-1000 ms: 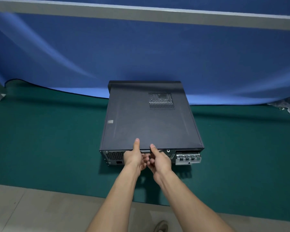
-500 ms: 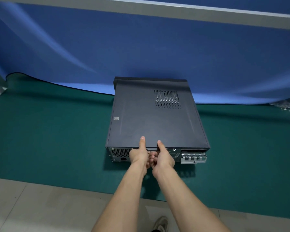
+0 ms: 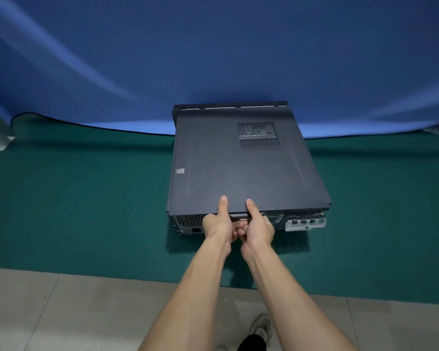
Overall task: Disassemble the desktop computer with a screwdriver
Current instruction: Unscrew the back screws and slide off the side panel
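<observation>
Both hands meet at the near edge of the desktop computer (image 3: 238, 163), which lies flat on a green mat (image 3: 74, 198) straight ahead of them. The left hand (image 3: 217, 225) and the right hand (image 3: 257, 228) each lay a thumb on top of the dark side panel (image 3: 226, 173) while the curled fingers go under its lip, so both grip the panel's near edge; the fingertips themselves are hidden beneath the panel and behind the knuckles, and where the two hands touch is hard to make out. The case's long axis runs away from the hands toward a blue cloth backdrop (image 3: 213, 59), with its rear face turned to the person. Left of the hands a perforated power supply grille (image 3: 189, 220) shows on that rear face; right of them a silver slot bracket (image 3: 304, 222) sticks out. Beyond the right hand a vent grille (image 3: 259, 135) is punched in the panel. Along the far edge a narrow strip of chassis shows past the panel. A shoe (image 3: 261, 328) is cut off below the arms
</observation>
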